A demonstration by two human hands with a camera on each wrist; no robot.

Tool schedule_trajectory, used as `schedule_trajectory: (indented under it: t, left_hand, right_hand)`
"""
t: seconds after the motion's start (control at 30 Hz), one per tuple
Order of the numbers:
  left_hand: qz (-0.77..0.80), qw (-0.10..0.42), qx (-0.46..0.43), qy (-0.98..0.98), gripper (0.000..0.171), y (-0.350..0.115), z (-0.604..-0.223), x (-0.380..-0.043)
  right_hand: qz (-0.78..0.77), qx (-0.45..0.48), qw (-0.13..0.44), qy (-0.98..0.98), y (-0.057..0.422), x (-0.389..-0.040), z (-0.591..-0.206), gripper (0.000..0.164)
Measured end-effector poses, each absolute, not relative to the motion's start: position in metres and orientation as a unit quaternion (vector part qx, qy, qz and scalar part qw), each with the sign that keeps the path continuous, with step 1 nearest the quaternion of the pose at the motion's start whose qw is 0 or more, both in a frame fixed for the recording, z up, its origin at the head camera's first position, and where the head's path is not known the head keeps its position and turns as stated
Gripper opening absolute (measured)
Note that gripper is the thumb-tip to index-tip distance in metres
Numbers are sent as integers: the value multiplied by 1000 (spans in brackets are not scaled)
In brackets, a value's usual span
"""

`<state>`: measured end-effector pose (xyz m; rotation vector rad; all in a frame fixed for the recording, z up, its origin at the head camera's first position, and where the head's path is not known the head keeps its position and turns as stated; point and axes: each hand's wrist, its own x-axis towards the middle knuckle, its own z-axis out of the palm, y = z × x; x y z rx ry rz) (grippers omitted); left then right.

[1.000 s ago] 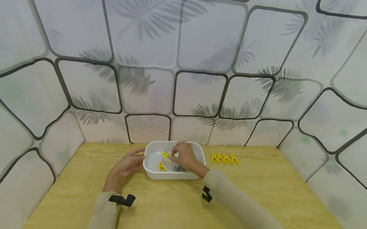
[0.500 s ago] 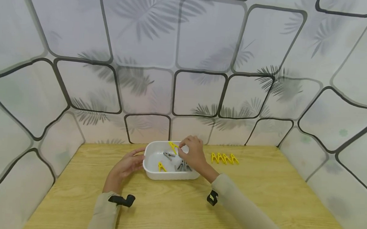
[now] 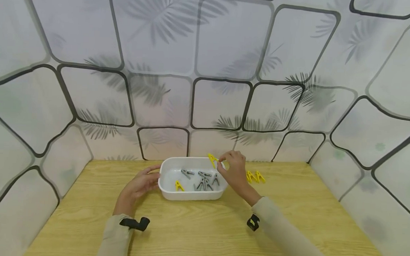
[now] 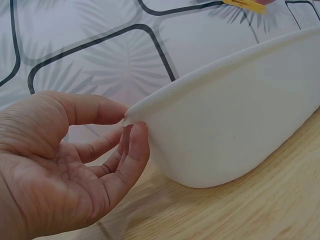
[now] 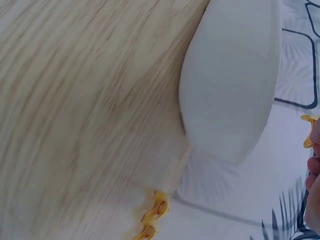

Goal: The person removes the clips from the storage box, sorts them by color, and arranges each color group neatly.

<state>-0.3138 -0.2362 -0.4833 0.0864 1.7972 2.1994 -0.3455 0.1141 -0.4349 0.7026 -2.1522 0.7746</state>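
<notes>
And the right hand (image 3: 235,170) pinches a raised yellow clip (image 3: 212,159) by the white tub's (image 3: 192,196) far right rim! The left hand (image 3: 143,184), fingers curled, holds the left rim. Inside lie grey clips (image 3: 205,174) and another yellow one (image 3: 179,186); more yellow clips (image 3: 258,176) sit right, on the counter (image 3: 187,233).
</notes>
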Motion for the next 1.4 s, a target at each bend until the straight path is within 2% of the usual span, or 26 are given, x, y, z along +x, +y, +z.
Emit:
schedule_trajectory:
  t: [0.53, 0.83, 1.4]
  left_hand:
    - [767, 151, 34, 622, 63, -237, -484, -317]
    - [757, 153, 43, 634, 63, -236, -482, -315]
    - [764, 155, 44, 625, 62, -236, -480, -313]
  right_hand:
    - [271, 193, 369, -868, 208, -356, -449, 9]
    - [249, 132, 348, -894, 258, -357, -452, 7]
    - [217, 84, 289, -929, 298, -363, -467, 7]
